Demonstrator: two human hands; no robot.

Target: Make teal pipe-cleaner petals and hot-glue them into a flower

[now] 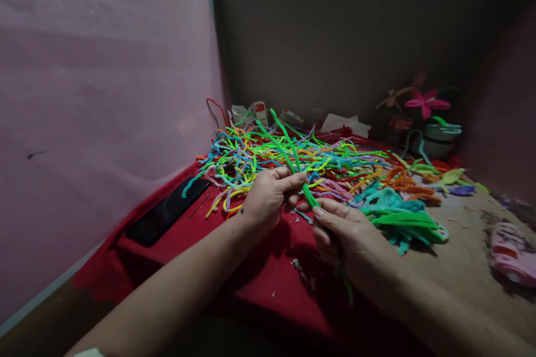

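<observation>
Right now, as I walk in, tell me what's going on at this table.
A person's left hand and right hand are both gripping green pipe cleaners above a red cloth. Two green ends stick up past the left hand. Beyond the hands lies a tangled, many-coloured pile of pipe cleaners. A black phone lies to the left, and a pink flower stands at the far right.
</observation>
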